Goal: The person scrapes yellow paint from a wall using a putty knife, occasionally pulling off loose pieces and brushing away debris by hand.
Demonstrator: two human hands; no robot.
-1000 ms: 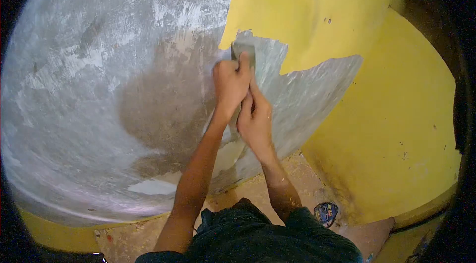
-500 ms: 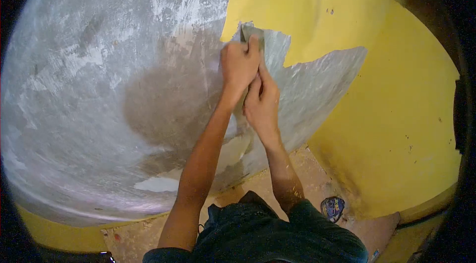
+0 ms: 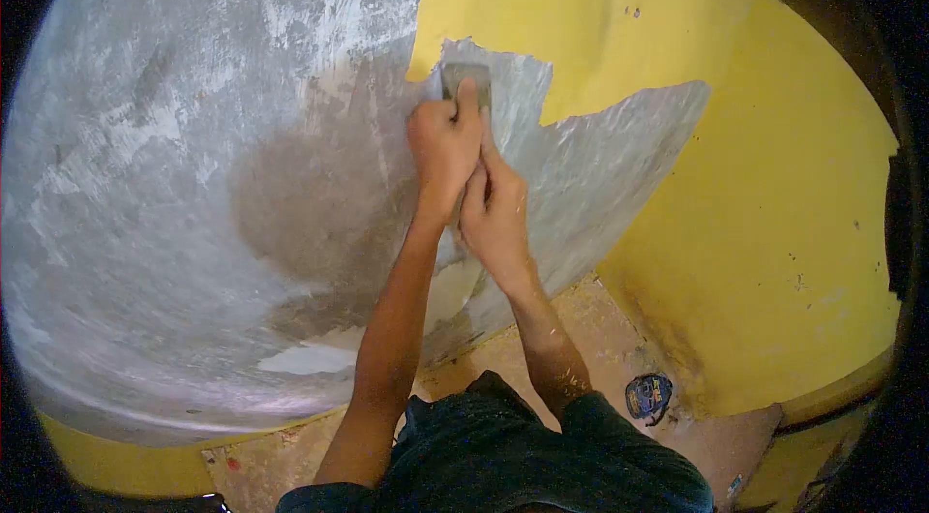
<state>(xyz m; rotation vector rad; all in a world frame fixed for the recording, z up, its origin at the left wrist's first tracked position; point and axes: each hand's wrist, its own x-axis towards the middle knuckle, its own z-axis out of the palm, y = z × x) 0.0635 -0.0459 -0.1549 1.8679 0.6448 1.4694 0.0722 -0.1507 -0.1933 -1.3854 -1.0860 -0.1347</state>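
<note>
A flat scraper (image 3: 466,77) lies against the grey wall just below the jagged edge of the yellow coating (image 3: 523,0). My left hand (image 3: 445,145) is closed around the scraper, its thumb pointing up along the blade. Lower and to the right, my right hand (image 3: 496,213) is closed on the scraper's lower part, with a finger stretched up along it. Most of the handle is hidden by my hands. Around them the wall (image 3: 319,126) is bare grey with whitish streaks.
On the right stands a yellow wall (image 3: 774,223). The dusty floor (image 3: 600,339) runs along the bottom, with a dark blue item (image 3: 648,398), perhaps a shoe, on it. A pale patch (image 3: 308,358) marks the wall's lower part.
Both hands and the scraper have moved slightly down the wall, away from the jagged yellow edge. The view has shifted a little, and both hands keep their grip.
</note>
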